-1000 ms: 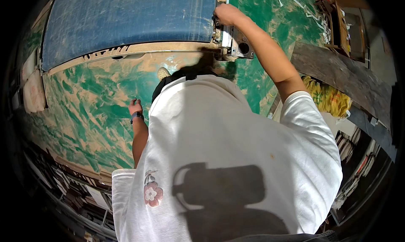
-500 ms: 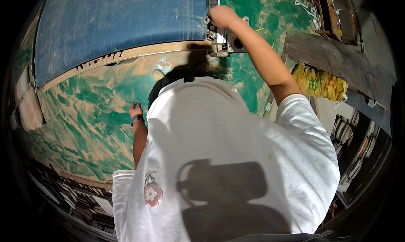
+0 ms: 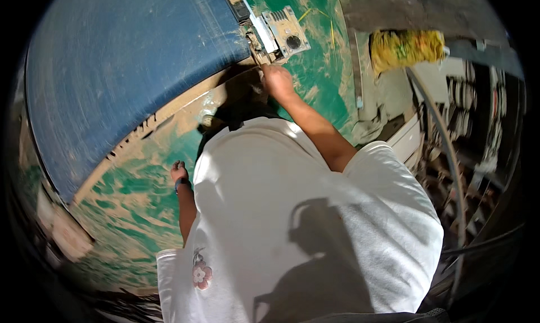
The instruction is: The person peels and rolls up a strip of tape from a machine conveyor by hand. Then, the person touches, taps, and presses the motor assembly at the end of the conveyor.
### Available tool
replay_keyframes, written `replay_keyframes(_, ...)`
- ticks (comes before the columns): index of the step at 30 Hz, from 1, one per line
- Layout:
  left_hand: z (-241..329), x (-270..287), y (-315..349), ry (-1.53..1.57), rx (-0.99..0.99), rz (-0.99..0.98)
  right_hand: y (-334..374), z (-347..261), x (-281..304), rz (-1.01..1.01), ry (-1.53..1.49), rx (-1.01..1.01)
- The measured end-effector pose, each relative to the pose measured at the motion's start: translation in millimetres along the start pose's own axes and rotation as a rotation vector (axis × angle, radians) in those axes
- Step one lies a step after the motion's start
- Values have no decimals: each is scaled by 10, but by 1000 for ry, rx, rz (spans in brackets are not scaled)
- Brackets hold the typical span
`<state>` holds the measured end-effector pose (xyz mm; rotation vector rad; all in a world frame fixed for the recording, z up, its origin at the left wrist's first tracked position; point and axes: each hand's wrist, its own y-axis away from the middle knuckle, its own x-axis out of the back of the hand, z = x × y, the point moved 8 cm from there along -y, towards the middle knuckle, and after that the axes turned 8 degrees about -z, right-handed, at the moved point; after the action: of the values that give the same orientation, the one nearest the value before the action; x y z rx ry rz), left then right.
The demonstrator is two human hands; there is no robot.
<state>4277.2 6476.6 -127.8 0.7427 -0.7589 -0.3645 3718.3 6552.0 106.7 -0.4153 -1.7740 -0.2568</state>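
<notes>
My right hand (image 3: 277,81) is closed at the near right corner of a wide blue belt machine (image 3: 140,58), by the metal end fitting (image 3: 261,41). The hand itself hides what its fingers grip. Just beyond it sits a dusty box-shaped unit (image 3: 287,30) with slots and a round dark opening. My left hand (image 3: 179,172) hangs low at my side, away from the machine, fingers loosely bent and apart, holding nothing I can see. A dark blue band (image 3: 181,183) circles that wrist.
Pale dust streaks the green floor (image 3: 132,210). To the right lie a yellow sack (image 3: 406,48), a dark board (image 3: 410,10) and a rack with stacked strips (image 3: 464,98). A long curved bar (image 3: 444,137) runs past my right side. A pale block (image 3: 64,227) stands at far left.
My right hand has come nearer to me, down along the machine's end to its near corner. My view has turned, so the belt now slants. My left hand still hangs down.
</notes>
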Motion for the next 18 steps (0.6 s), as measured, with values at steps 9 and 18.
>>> replay_keyframes(9,658,1132,-513,-184,-215,-26,662,440,-789,-137,-539,-830)
replay_keyframes(18,1167,1330,-292,-388,-227,-41,408,215,-594,122,-653,-864)
